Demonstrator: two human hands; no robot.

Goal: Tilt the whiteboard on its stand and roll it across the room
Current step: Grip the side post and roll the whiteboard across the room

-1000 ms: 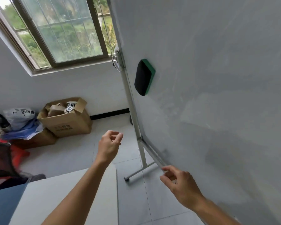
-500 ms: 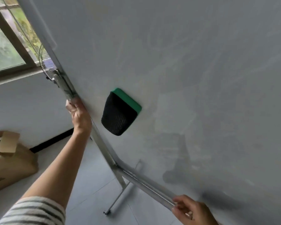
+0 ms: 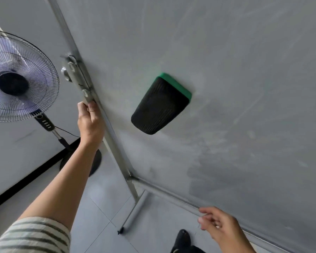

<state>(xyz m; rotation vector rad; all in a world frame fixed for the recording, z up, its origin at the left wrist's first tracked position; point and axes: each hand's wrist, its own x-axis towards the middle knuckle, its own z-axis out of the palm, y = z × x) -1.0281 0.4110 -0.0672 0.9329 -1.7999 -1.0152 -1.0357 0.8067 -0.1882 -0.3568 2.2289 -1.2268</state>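
The large grey-white whiteboard fills the right and upper part of the head view, its face smeared with wipe marks. My left hand grips the metal upright of its stand just below a round locking knob. At the board's lower metal rail, my right hand has its fingers curled around the edge. A black eraser with a green back clings to the board's face. The stand's foot bar slants down to the tiled floor.
A standing fan stands close at the left by the white wall, its round base behind my left forearm. A dark shoe shows at the bottom beside the stand's foot. Grey floor tiles lie below.
My left hand went from free in the air to gripping the stand's upright. The right hand stayed on the lower rail. The view swung left, bringing the fan in and losing the window and boxes.
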